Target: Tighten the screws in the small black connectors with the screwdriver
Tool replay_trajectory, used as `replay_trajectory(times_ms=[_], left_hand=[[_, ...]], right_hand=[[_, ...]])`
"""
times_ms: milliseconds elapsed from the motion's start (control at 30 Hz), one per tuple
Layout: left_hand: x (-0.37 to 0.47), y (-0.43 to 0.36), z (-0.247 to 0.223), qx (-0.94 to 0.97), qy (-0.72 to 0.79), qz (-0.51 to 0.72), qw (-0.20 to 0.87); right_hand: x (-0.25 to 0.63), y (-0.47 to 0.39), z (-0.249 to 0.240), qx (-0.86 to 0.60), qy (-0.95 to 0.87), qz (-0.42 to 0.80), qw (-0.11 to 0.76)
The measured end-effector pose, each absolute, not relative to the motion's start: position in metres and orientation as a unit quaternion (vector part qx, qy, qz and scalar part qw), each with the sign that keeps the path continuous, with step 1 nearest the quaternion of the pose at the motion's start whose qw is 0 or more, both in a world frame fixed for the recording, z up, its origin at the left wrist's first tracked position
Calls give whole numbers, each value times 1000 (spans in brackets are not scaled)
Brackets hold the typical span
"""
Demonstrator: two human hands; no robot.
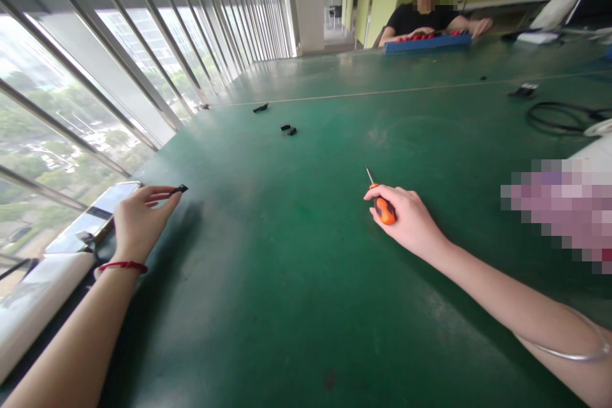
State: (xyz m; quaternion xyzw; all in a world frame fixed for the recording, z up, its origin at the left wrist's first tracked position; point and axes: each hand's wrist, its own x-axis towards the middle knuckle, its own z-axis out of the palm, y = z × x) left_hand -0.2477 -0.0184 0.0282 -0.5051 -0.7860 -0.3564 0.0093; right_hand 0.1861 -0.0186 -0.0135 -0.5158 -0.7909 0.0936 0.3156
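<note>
My left hand point(143, 213), with a red band at the wrist, pinches a small black part point(180, 189) between its fingertips above the table's left side. On the right, my right hand point(406, 210) is wrapped round an orange and black screwdriver point(385, 211), whose metal tip points away from me and slightly left. Two small black pieces point(289, 130) lie close together on the green table point(287, 255) beyond and between my hands. Another black piece point(261, 108) rests a little farther back to the left.
A phone point(117, 194) and a white box point(45, 299) lie along the left edge, beside a metal railing point(157, 19). Across the table sits a person behind a blue tray point(428, 43) with red items. Black cable point(564, 118) lies at the right.
</note>
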Motion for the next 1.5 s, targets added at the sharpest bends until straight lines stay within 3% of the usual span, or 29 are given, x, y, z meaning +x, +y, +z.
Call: replay_trajectory(times_ms=[67, 233, 367, 567, 933, 1500], left_hand=[[-219, -14, 29, -535, -754, -381, -28], [-126, 3, 23, -657, -601, -390, -234], [-61, 23, 15, -712, -503, -390, -297], [-5, 42, -1, -765, -444, -380, -268], [-3, 33, 0, -817, -395, -361, -215], [-4, 35, -2, -805, -420, -356, -221]], right_hand=[[186, -18, -14, -516, -791, 94, 316], [186, -19, -14, -518, -789, 94, 317], [186, -19, -13, -518, -786, 102, 323], [183, -22, -7, -511, -776, 129, 348], [180, -37, 8, -467, -729, 113, 487], [189, -43, 7, -445, -714, 46, 538]])
